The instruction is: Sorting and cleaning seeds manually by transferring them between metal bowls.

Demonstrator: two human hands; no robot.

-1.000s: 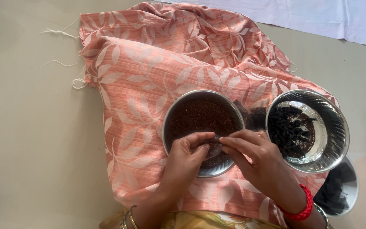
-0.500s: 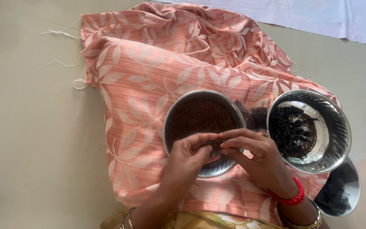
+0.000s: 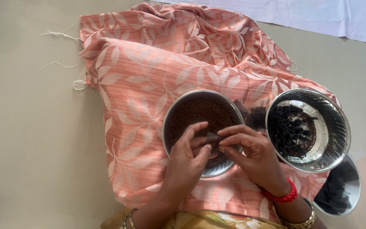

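- Seen from above: a person's two bare hands meet over a round steel bowl (image 3: 178,111) at the centre of the view.
- The bowl is filled with fine dark brown grains (image 3: 195,114).
- The left hand (image 3: 186,161) comes in from six o'clock, its fingers curled toward the right hand.
- The right hand (image 3: 255,157) comes in from about five o'clock, with a red bead bracelet (image 3: 282,196) and a gold bangle (image 3: 298,222) at the wrist.
- Fingertips of both hands pinch a small dark piece (image 3: 212,138) between them, just above the near half of the bowl. What the piece is cannot be told.
- The bowl rests on a pink cloth with a pale leaf print (image 3: 149,76), which spreads from the centre up to twelve o'clock.
- At three o'clock, just beside the first bowl, stands a second steel bowl (image 3: 339,127) holding small black rolled pieces (image 3: 289,129).
- At four o'clock, partly under that bowl, lies a steel plate (image 3: 354,191) with flat black bits on it.
- The cloth lies on a beige surface (image 3: 30,135); a white sheet (image 3: 327,17) crosses the edge at one o'clock.
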